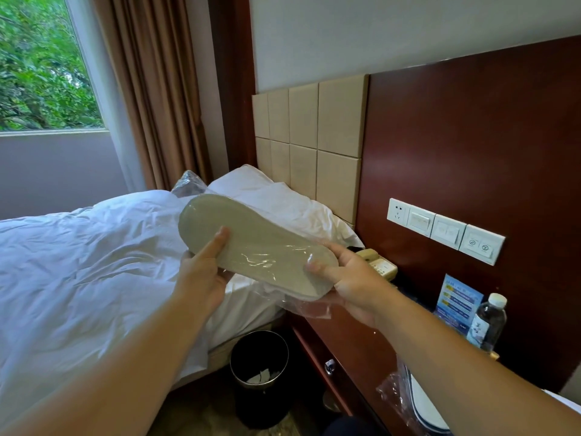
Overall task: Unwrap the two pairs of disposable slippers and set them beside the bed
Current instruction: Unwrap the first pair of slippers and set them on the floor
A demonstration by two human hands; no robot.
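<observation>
Above the bed, both hands grip a plastic-wrapped slipper pair.

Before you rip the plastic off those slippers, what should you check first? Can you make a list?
1. Both hands hold the pack: left hand near the middle of the sole, right hand at the near end. Ok.
2. Plastic wrap off the slippers: still on. Not ok.
3. An opening to tear from: loose plastic sticks out at the far end. Cannot tell if open.
4. Waste bin ready for the wrap: on the floor beside the bed. Ok.
5. Second wrapped pack: waiting by the right forearm, still wrapped. Not ok.
</observation>
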